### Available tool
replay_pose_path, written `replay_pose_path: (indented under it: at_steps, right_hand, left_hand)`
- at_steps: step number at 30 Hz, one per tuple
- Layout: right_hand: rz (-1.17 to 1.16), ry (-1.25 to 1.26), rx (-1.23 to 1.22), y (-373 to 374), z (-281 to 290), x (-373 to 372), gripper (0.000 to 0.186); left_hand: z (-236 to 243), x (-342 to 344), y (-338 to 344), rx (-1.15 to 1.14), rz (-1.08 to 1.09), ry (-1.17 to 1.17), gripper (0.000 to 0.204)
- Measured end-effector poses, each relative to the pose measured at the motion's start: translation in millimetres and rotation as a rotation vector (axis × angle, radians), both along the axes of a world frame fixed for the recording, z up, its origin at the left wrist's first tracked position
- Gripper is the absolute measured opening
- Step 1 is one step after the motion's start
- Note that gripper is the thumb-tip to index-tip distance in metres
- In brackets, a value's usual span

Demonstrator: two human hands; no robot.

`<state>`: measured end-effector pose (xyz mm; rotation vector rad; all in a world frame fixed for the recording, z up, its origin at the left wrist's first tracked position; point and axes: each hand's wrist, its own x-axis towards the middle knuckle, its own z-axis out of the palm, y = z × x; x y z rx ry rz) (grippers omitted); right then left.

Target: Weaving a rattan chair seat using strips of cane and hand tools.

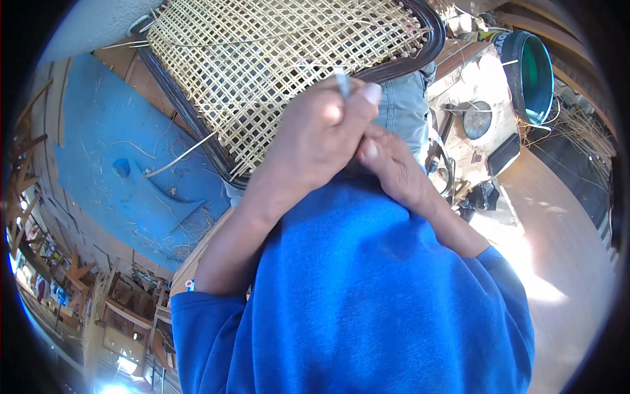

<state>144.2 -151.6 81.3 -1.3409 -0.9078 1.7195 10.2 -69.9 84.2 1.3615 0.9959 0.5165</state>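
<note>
Cane surface (249, 72), curled hands (318, 134), tool (343, 83) in left

Cane panel (243, 62) in front, sheet (98, 144) left, bucket (514, 62) right

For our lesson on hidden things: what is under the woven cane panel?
Greyish trousers show at the near edge of its dark frame; the woven cane panel covers whatever lies further under it.

So the person is sporting a bright-blue shirt (374, 295), its short sleeves (203, 335) ending around the elbows! Left hand (315, 128) and right hand (401, 177) are going bare, and faded grey-blue trousers (408, 108) are showing stitched seams.
</note>
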Motion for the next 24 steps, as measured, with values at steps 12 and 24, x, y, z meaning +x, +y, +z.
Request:
replay_pose_path:
  at_steps: [12,24]
  right_hand:
    - [0.414,-0.882,0.091,34.3,-19.5,101.7,0.034]
    - [0.702,-1.053,0.153,72.6,-11.1,115.0,0.032]
  left_hand:
    - [-70.2,37.7,55.3,0.387,-0.424,0.619,0.026]
    - [-75.8,43.3,57.0,0.395,-0.428,0.659,0.028]
